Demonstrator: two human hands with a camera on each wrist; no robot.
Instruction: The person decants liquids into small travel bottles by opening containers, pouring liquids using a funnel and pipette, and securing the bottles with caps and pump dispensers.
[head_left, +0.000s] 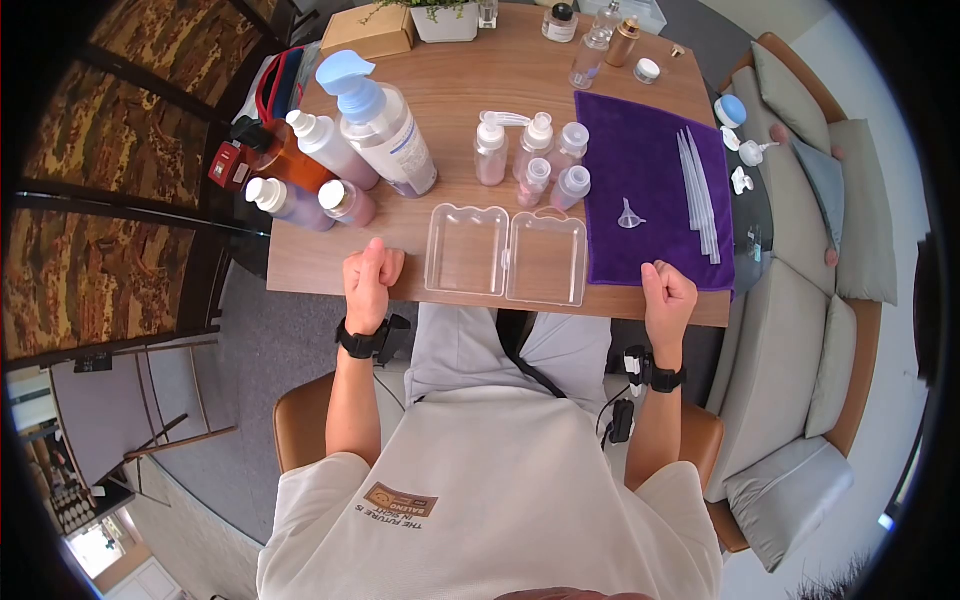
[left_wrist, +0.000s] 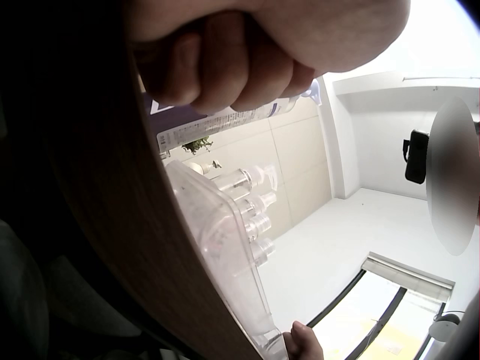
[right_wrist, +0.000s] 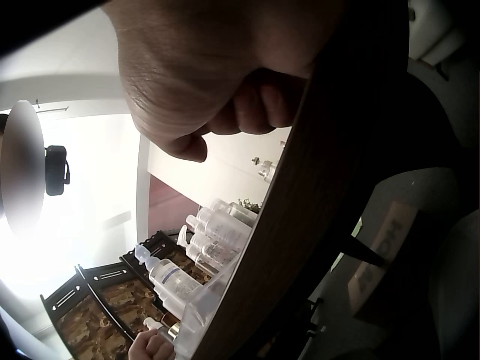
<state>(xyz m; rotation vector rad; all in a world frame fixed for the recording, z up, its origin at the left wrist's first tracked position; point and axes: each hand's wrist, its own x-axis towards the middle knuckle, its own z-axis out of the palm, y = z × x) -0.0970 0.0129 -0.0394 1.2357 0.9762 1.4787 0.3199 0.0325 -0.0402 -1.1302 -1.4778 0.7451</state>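
Observation:
My left hand (head_left: 370, 285) rests at the table's front edge, its fingers curled into a fist with nothing in it. On the same edge, over the purple cloth (head_left: 630, 150), my right hand (head_left: 668, 300) is also curled into a fist and holds nothing. Between the two hands lies a clear hinged plastic case (head_left: 431, 250), opened flat. Several small clear travel bottles (head_left: 490, 155) stand behind it. A tiny clear funnel (head_left: 629, 217) and some thin pointed plastic strips (head_left: 698, 195) lie on the cloth.
At the left stand a large pump bottle (head_left: 390, 145) with a blue top, an amber bottle (head_left: 295, 155) and several white-capped bottles (head_left: 335, 150). Along the back are a cardboard box (head_left: 368, 32), a potted plant (head_left: 445, 22) and perfume bottles (head_left: 590, 55). A jar (head_left: 732, 110) sits right of the cloth.

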